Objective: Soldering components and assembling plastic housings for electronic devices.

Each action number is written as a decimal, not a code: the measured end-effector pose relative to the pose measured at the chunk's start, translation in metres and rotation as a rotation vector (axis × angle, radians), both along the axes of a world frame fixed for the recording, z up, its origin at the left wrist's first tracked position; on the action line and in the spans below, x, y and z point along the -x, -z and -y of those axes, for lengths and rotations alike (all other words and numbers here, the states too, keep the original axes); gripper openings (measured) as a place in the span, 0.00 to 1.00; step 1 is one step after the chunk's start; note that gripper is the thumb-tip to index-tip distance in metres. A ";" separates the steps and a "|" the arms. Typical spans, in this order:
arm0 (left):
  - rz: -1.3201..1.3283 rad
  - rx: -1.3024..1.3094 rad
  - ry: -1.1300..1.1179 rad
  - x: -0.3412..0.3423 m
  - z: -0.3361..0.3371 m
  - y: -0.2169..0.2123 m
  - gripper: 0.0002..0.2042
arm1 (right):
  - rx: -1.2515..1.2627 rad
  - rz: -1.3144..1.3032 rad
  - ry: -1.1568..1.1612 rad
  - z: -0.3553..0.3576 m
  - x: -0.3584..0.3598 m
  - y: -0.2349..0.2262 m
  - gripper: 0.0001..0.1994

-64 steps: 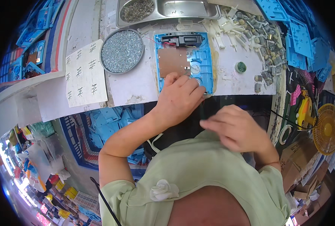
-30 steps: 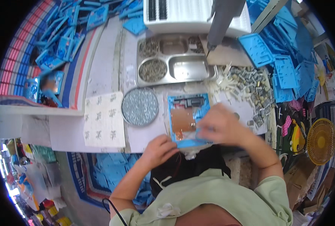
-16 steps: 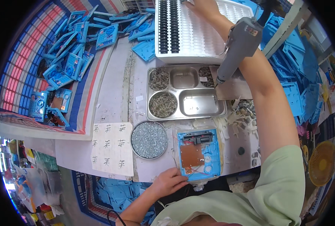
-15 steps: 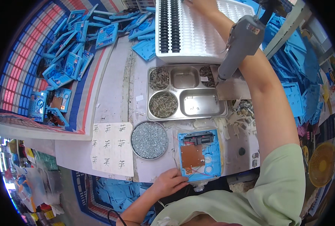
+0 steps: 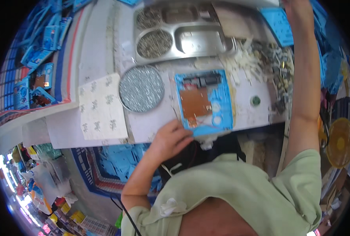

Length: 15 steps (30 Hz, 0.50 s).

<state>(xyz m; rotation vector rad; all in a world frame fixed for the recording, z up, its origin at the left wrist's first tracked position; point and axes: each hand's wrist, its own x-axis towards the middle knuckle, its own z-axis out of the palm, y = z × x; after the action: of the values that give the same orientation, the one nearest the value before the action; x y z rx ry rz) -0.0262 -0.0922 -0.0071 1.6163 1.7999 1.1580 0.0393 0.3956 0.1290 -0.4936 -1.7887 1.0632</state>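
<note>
A blue plastic casing [image 5: 225, 106] lies on the table in front of me, hollow side up. Inside it are a brown circuit board [image 5: 194, 103], a black part along its far side and thin wires. My left hand [image 5: 169, 141] is at the casing's near left corner, its bent fingers closed on the edge. Far off at the top right, my right hand [image 5: 300, 11] is smeared and partly cut off by the picture's edge. It is near a flat blue panel [image 5: 278, 26]; whether it holds anything is hidden.
A round tin of small silvery pieces [image 5: 141, 88] stands left of the casing, beside a handwritten paper sheet [image 5: 103, 110]. Behind is a metal compartment tray [image 5: 179, 55] with small metal parts. Loose pale and grey bits [image 5: 257, 59] lie right. A bin of blue parts [image 5: 122, 161] stands below the table.
The whole view has shifted, so the table sits higher in the picture. My right hand has moved right, away from the white foam tray. My left hand stays at the casing's corner.
</note>
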 end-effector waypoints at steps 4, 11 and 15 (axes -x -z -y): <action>0.004 0.018 0.011 -0.002 -0.006 0.003 0.11 | -0.005 0.528 -0.497 0.186 -0.116 0.063 0.08; 0.020 0.023 -0.026 -0.005 -0.002 -0.001 0.11 | -0.457 0.526 -0.535 0.251 -0.122 0.113 0.10; 0.012 0.020 -0.039 -0.008 -0.001 0.000 0.11 | -0.536 0.519 -0.584 0.248 -0.122 0.114 0.13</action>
<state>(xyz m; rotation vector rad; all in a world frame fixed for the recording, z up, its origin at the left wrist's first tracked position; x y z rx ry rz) -0.0185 -0.0910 -0.0072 1.5663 1.8378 1.1607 0.1616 0.1480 0.0152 0.1176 -2.6705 0.8033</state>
